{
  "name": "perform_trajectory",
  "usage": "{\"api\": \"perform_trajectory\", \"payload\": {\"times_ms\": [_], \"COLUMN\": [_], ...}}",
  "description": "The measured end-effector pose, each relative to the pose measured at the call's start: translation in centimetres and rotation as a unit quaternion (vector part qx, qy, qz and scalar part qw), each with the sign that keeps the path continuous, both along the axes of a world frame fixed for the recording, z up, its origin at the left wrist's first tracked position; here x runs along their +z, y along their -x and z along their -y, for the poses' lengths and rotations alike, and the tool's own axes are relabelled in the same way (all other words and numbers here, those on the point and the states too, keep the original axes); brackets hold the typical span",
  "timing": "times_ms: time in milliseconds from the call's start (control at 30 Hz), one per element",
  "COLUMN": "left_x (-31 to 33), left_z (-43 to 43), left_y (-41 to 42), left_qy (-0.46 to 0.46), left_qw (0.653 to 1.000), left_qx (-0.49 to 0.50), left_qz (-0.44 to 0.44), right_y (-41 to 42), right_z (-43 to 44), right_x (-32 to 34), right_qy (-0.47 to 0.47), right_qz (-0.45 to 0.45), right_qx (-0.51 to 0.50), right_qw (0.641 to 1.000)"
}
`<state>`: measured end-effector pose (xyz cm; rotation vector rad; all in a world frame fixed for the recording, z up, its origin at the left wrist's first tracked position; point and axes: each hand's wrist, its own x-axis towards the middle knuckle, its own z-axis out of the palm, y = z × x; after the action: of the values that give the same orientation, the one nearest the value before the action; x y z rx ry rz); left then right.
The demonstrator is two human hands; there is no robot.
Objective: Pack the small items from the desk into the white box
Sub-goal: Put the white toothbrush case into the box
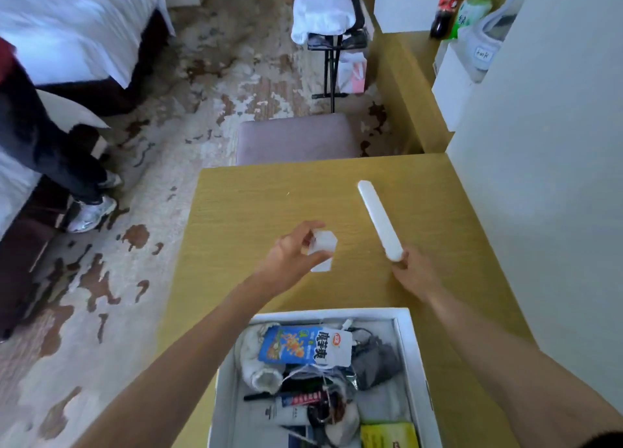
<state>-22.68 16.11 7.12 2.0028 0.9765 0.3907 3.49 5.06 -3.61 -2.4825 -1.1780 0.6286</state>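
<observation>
My left hand [292, 250] grips a small white block-shaped item [323, 250] above the middle of the wooden desk [242, 204]. My right hand [414, 272] holds the near end of a long white case [379, 219], which lies slanted on the desk and points away from me. The white box [409, 343] sits at the desk's near edge, below both hands. It holds several things: a blue and white snack packet [305, 344], a rolled white cloth, a grey pouch, a tube, cables and a yellow booklet.
A grey padded stool [296, 137] stands at the desk's far edge. A white wall [539, 144] borders the desk on the right. A person's legs [60, 157] stand on the patterned carpet at the left, beside a bed. Bottles and white boxes rest on a far shelf.
</observation>
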Motion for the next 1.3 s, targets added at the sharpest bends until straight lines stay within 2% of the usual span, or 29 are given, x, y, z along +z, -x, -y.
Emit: {"api": "perform_trajectory", "payload": {"times_ms": [67, 167, 233, 300, 400, 467, 667, 733, 833, 933, 1000, 1067, 1200, 1300], "left_x": [1.3, 2.9, 3.8, 4.6, 5.0, 5.0, 5.1, 5.0, 4.6, 4.3, 4.1, 3.9, 3.0, 2.5], "left_z": [4.2, 9.2, 11.3, 12.6, 13.7, 14.0, 15.4, 15.6, 15.8, 15.8, 16.1, 16.4, 17.2, 17.4], "left_y": [2.0, 4.6, 5.8, 6.6, 7.6, 7.9, 8.3, 8.4, 8.6, 8.5, 8.3, 8.3, 8.6, 8.6], "left_qy": [0.043, 0.080, 0.102, 0.117, 0.128, 0.142, 0.206, 0.222, 0.228, 0.237, 0.252, 0.267, 0.287, 0.261], "left_qw": [0.998, 0.986, 0.976, 0.968, 0.952, 0.943, 0.924, 0.924, 0.929, 0.935, 0.936, 0.936, 0.938, 0.951], "left_qx": [0.036, 0.108, 0.138, 0.156, 0.189, 0.203, 0.186, 0.173, 0.162, 0.142, 0.130, 0.111, 0.053, 0.049], "left_qz": [0.041, 0.101, 0.134, 0.158, 0.202, 0.221, 0.263, 0.257, 0.241, 0.223, 0.211, 0.203, 0.188, 0.156], "right_y": [0.4, 0.5, 0.3, 0.3, 1.1, 1.7, 2.7, 3.4, 4.4, 5.8, 7.1, 8.5, 11.2, 13.6], "right_z": [0.1, -0.9, -1.3, -0.4, 2.0, 3.3, 7.2, 8.6, 10.0, 11.7, 13.3, 15.3, 18.7, 19.0], "right_x": [0.5, 1.0, 0.9, 1.2, 1.2, 1.9, 3.1, 2.8, 3.4, 6.1, 8.4, 10.7, 14.9, 16.1], "right_qy": [0.037, 0.101, 0.125, 0.085, 0.034, 0.042, 0.113, 0.117, 0.069, -0.033, -0.092, -0.127, -0.200, -0.166], "right_qz": [0.015, 0.075, 0.090, 0.059, -0.066, -0.130, -0.178, -0.219, -0.226, -0.205, -0.227, -0.236, -0.196, -0.240], "right_qx": [0.024, 0.143, 0.172, 0.127, 0.029, -0.030, -0.070, -0.095, -0.123, -0.143, -0.146, -0.141, -0.106, -0.054], "right_qw": [0.999, 0.982, 0.973, 0.986, 0.997, 0.990, 0.975, 0.964, 0.964, 0.968, 0.958, 0.953, 0.954, 0.955]}}
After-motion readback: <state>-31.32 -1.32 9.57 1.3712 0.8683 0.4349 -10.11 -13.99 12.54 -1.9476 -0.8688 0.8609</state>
